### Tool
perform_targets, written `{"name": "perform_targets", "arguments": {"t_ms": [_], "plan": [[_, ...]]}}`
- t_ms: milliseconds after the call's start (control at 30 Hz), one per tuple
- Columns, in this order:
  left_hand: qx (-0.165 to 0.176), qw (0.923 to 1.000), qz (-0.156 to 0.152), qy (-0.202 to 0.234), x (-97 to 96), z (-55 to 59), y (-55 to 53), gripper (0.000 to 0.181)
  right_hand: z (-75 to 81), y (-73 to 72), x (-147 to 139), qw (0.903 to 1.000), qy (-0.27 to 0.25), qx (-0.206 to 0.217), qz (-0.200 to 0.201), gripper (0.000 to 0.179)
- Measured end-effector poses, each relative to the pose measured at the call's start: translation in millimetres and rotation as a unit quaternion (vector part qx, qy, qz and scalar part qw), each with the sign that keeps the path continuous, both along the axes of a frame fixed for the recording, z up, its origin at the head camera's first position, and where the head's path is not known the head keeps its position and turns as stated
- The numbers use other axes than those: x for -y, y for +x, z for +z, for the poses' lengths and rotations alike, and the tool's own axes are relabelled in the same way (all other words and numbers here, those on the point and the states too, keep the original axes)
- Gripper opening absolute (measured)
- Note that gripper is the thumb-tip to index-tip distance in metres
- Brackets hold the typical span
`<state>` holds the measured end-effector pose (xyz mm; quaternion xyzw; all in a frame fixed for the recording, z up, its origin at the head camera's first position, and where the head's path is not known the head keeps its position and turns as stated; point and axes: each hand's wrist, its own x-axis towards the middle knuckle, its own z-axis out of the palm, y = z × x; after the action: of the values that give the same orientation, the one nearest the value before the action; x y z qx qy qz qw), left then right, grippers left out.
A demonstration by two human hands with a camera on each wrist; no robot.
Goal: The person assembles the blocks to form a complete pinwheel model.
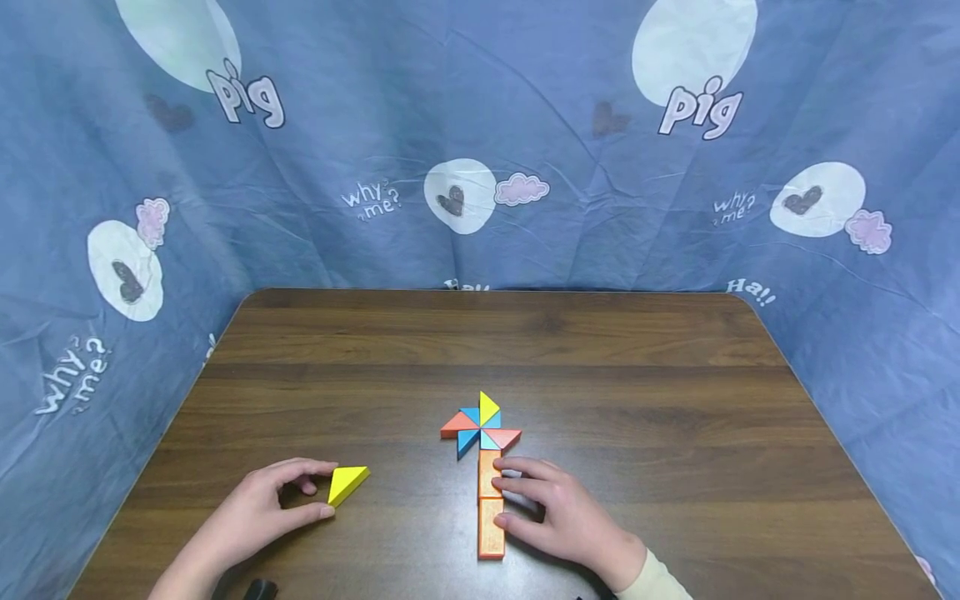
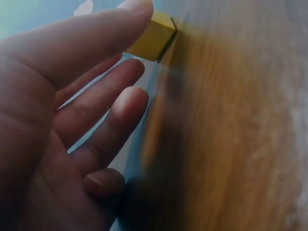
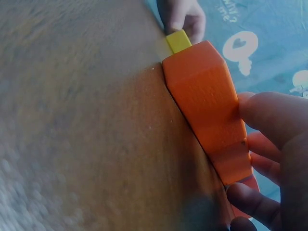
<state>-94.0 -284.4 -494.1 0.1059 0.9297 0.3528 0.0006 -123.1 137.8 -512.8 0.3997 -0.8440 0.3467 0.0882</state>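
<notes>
On the left of the table, my left hand [image 1: 258, 504] pinches a yellow triangular block [image 1: 348, 483] between thumb and fingertips. The left wrist view shows part of that yellow block [image 2: 153, 41] past the thumb. Two orange rectangular blocks stand end to end in a column, the farther one [image 1: 489, 468] against a pinwheel shape and the nearer one [image 1: 491, 533] toward me. My right hand [image 1: 562, 512] rests its spread fingertips along their right side. In the right wrist view its thumb touches an orange block [image 3: 204, 103].
Above the column lies the pinwheel of triangular blocks, with a yellow one [image 1: 487, 408] on top, a red one [image 1: 453, 427] at left and blue ones [image 1: 467, 442] between. A black object [image 1: 261, 590] shows at the table's [image 1: 637, 375] near edge. Printed blue cloth [image 1: 540, 100] hangs around.
</notes>
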Motion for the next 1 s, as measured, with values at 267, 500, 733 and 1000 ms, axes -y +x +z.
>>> {"name": "perform_targets", "arguments": {"t_ms": [267,500,733,1000], "plan": [[-0.047,0.9988,-0.010,0.000,-6.4,-6.8,-4.2,0.043,1.3,-0.7,0.9,1.0000,0.000,-0.002,0.003,0.035],[-0.086,0.9955,-0.022,0.033,-23.6,-2.8,-8.3,0.041,1.1,-1.2,1.0,1.0000,0.002,0.007,0.003,0.036],[-0.075,0.9957,-0.017,0.052,-49.9,2.7,-14.0,0.041,-1.6,-1.6,0.5,1.0000,-0.001,-0.008,0.004,0.037],[-0.095,0.9922,-0.038,0.070,-82.4,1.2,-18.1,0.042,-1.3,-0.8,0.8,0.9998,0.002,-0.019,0.001,0.036]]}}
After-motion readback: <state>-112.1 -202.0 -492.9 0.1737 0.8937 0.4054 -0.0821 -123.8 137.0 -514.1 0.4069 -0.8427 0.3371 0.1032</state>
